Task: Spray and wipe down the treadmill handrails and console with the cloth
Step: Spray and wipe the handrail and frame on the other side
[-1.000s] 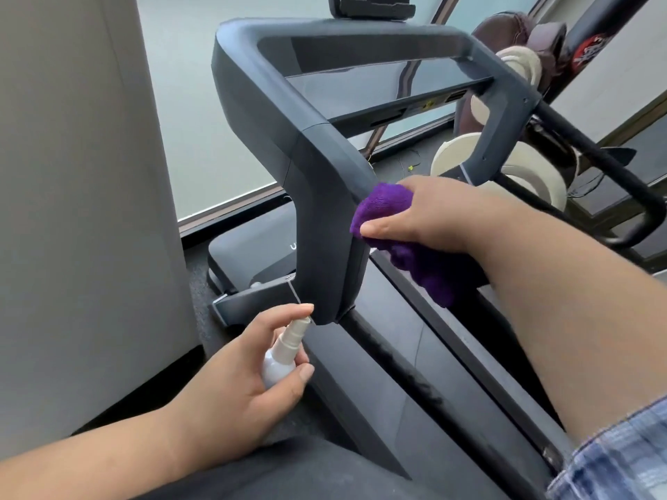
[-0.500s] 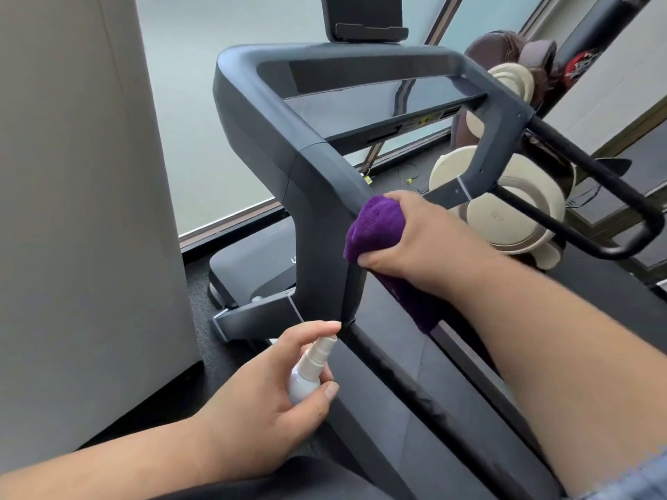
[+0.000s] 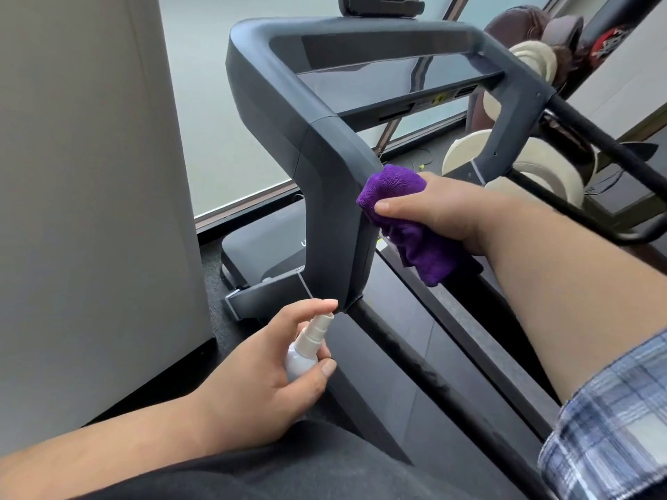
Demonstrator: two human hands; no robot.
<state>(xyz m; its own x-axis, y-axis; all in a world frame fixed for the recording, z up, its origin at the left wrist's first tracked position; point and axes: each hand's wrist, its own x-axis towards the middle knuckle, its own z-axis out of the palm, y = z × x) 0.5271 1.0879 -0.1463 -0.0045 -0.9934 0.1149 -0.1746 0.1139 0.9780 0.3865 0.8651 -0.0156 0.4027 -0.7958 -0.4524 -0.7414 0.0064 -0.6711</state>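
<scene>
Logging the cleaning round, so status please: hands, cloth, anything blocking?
Left hand grips spray bottle, forefinger on nozzle. Right hand presses purple cloth against left treadmill upright. Nothing blocking it.

Legible text: none. A pale mark on the treadmill base (image 3: 274, 243) was cut off, too partial to read.

Your right hand (image 3: 444, 214) is covering the middle of the purple cloth (image 3: 393, 185), and its fingers are lying out of sight behind it. Your left hand (image 3: 260, 387) is hiding most of the spray bottle (image 3: 306, 346). Above the treadmill handrail (image 3: 325, 146), the top edge is cutting off the dark holder (image 3: 380, 5).
</scene>
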